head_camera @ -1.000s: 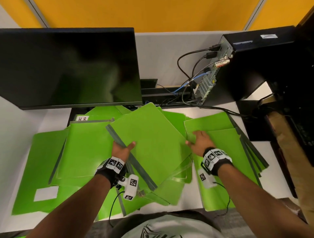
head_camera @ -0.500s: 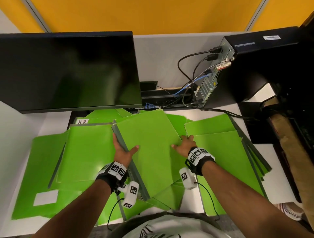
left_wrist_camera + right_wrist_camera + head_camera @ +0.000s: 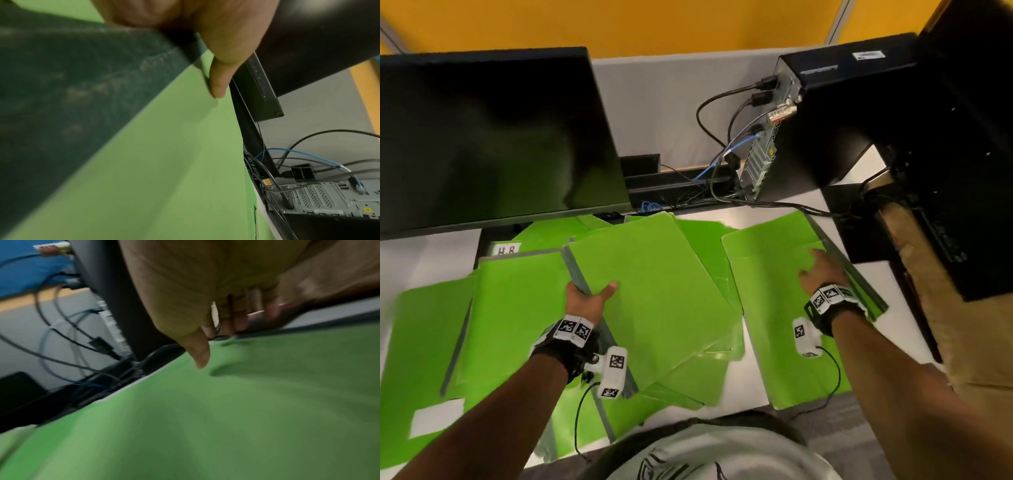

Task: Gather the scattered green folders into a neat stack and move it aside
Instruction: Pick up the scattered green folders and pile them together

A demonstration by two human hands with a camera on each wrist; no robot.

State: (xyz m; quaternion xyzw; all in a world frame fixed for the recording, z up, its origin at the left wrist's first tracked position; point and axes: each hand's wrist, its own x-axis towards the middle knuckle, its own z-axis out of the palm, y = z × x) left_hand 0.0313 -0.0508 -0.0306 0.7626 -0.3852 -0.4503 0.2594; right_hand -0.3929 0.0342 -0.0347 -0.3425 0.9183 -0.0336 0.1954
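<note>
- Up close, the left hand [image 3: 589, 301] grips the grey spine edge of the top folder [image 3: 654, 294]: its thumb [image 3: 219, 84] lies on the green cover while the other fingers curl under the spine, out of sight.
- That top folder lies tilted across the middle pile [image 3: 698, 346], its far corner reaching toward the monitor [image 3: 493, 137] and its near edge overhanging the folders below.
- The right hand [image 3: 820, 272] rests flat on the right-hand folders [image 3: 767, 308], fingers [image 3: 236, 318] spread loosely and reaching to their dark right edge; it grips nothing.
- Those right-hand folders sit fanned, grey spines showing along the right side, the near ends overhanging the front edge of the table [image 3: 753, 219].
- A narrow bare strip of table separates the middle pile from the right-hand folders.
- More folders [image 3: 424, 342] spread to the left, one bearing a white label, another at the back marked "H.B".
- Behind, the monitor overhangs the far folder edges; cables [image 3: 722, 137] and the black computer tower [image 3: 835, 113] close off the far right.
- Bare white table shows at the far left edge and at the right beside the tower.
</note>
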